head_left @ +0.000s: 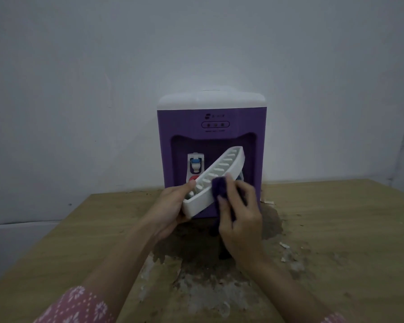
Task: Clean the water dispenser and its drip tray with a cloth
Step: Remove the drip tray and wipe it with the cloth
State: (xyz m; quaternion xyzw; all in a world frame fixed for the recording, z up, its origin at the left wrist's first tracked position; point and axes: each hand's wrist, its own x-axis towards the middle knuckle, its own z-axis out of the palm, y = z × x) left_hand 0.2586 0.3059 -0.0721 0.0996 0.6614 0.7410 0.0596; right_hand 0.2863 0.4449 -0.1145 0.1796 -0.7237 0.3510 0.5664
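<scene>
Purple and white plastic made up the one water dispenser (211, 157), a boxy unit with a white rounded top, standing upright near the far edge of the surface (336, 241), against a pale wall (196, 43). Its recessed front bay held two taps: a blue tap (195, 162) above and, lower, a red tap (193, 179) partly hidden behind the tray. A small oval panel with three indicator marks sat on the upper front.

One drip tray (216, 180), white, long and narrow, with a row of oblong slots along its top face, was lifted clear of the surface and tilted, its near end low at the left and its far end raised toward the right side of the bay. The left hand (170, 210) gripped the tray's near end, thumb over the top and fingers curled beneath. The right hand (239, 213) clutched one dark purple cloth (219, 188), bunched, and pressed it against the tray's side wall near its middle; a tail of the cloth hung below the hand.

The tray and both hands blocked the lower part of the bay and the dispenser's base. The surface was wood-grained laminate, tan, with a large worn patch in the middle where the coating had peeled, leaving dark and whitish rough areas and loose flakes. Pink sleeves (77, 306) with white floral print showed at the near edge.
</scene>
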